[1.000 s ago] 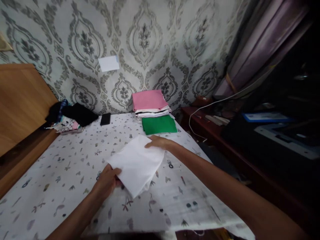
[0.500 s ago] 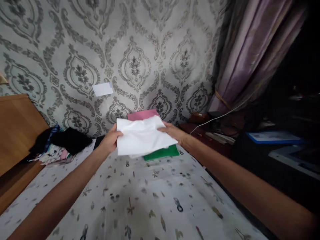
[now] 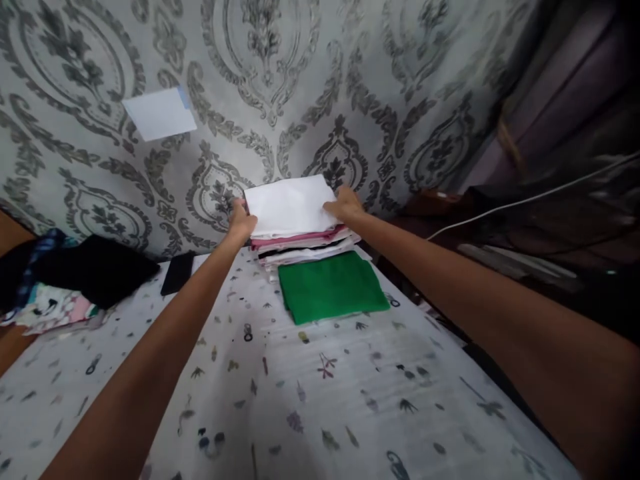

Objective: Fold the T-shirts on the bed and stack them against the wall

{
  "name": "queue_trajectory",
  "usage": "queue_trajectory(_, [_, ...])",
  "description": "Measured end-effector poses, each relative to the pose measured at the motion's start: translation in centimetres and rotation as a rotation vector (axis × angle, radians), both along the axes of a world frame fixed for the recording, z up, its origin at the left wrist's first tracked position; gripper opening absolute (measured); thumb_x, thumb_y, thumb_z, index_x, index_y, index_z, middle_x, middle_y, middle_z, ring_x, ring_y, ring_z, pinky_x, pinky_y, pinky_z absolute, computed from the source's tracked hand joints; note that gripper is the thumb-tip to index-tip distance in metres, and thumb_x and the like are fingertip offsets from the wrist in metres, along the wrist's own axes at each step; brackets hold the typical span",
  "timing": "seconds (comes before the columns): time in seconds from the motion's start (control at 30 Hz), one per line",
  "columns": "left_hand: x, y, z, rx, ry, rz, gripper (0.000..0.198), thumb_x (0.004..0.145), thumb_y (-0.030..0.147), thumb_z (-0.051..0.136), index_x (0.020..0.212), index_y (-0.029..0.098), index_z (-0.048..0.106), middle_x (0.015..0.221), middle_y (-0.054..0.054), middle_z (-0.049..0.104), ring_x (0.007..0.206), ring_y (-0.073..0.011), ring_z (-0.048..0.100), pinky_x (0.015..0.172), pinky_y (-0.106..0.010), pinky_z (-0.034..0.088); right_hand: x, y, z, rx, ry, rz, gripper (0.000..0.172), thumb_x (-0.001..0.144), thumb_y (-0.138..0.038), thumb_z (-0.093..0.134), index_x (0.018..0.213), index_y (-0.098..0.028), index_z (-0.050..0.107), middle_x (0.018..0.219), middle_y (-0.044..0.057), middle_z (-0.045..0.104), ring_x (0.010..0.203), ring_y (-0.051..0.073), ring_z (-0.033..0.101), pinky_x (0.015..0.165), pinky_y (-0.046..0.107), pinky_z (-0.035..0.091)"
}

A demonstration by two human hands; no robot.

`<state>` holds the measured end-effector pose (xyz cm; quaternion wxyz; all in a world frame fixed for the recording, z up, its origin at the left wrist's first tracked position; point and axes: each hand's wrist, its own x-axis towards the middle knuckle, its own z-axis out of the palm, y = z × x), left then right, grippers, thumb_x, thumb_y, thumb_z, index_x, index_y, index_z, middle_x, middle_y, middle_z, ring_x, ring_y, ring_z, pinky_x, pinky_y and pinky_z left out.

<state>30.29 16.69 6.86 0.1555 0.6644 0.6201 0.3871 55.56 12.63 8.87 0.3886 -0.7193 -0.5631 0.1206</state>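
A folded white cloth (image 3: 289, 205) lies on top of a stack of folded clothes (image 3: 305, 244) at the far side of the bed, against the wall. My left hand (image 3: 241, 221) grips the cloth's left edge. My right hand (image 3: 344, 205) grips its right edge, fingers curled over it. Under the white cloth a pink piece and white pieces show in the stack. A folded green cloth (image 3: 331, 287) lies flat just in front of the stack.
The bed carries a white sheet (image 3: 310, 393) with small printed figures. A black phone (image 3: 177, 273) lies left of the stack. A heap of dark and patterned clothes (image 3: 70, 280) sits at the far left. A white paper (image 3: 159, 113) hangs on the patterned wall. Dark furniture with a white cable (image 3: 530, 197) stands right.
Both hands lifted the white cloth off the sheet, carried it forward over the green cloth and set it on top of the pink-topped stack. The view moved closer to the wall.
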Motion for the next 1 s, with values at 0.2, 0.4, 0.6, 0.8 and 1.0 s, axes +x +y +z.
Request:
queue_trajectory(0.2, [2.1,-4.7,-0.7,0.222,0.284,-0.132,0.058,0.097,0.035,0.051,0.149,0.016,0.033,0.156,-0.022,0.04,0.148,-0.034,0.033,0.119,-0.056,0.027,-5.4,-0.4,-0.4,0.369,-0.487,0.207,0.057,0.095,-0.043,0.054,0.146,-0.019,0.047,0.157,0.019,0.036,0.145,0.042,0.025,0.112,0.067,0.021])
queue_trajectory(0.4, [-3.8,-10.8,-4.1,0.167,0.486,-0.168,0.051,0.102,0.039,0.039,0.151,0.023,0.033,0.161,-0.012,0.035,0.15,-0.0225,0.03,0.117,-0.043,0.036,-7.4,1.0,-3.6,0.07,-0.529,0.375,0.062,0.101,-0.057,0.042,0.154,-0.024,0.041,0.165,0.021,0.021,0.151,0.041,0.016,0.112,0.067,0.016])
queue_trajectory(0.6, [-21.4,-13.4,-3.2,-0.06,0.812,0.16,0.043,0.091,0.011,0.044,0.133,0.015,0.054,0.149,-0.02,0.047,0.136,-0.0323,0.046,0.106,-0.053,0.042,-7.4,0.3,-2.4,0.077,-0.581,0.353,0.058,0.102,-0.053,0.041,0.152,-0.023,0.044,0.162,0.022,0.029,0.15,0.041,0.024,0.109,0.067,0.023])
queue_trajectory(0.8, [-33.0,-13.7,-1.6,-0.169,1.021,0.389,0.047,0.084,0.006,0.044,0.128,0.014,0.06,0.131,-0.022,0.057,0.128,-0.037,0.048,0.1,-0.055,0.042,-7.3,-1.7,-1.5,0.19,-0.616,0.332,0.049,0.097,-0.032,0.042,0.135,-0.005,0.06,0.143,0.028,0.053,0.138,0.035,0.046,0.11,0.053,0.037])
queue_trajectory(1.0, [-34.6,-12.5,-0.8,-0.135,0.931,0.399,0.031,0.085,0.006,0.044,0.099,0.017,0.07,0.111,-0.018,0.066,0.113,-0.0328,0.059,0.089,-0.041,0.048,-6.5,-8.0,-2.7,0.322,-0.624,0.455,0.041,0.091,-0.037,0.044,0.105,-0.014,0.074,0.125,0.023,0.066,0.126,0.034,0.058,0.101,0.051,0.048])
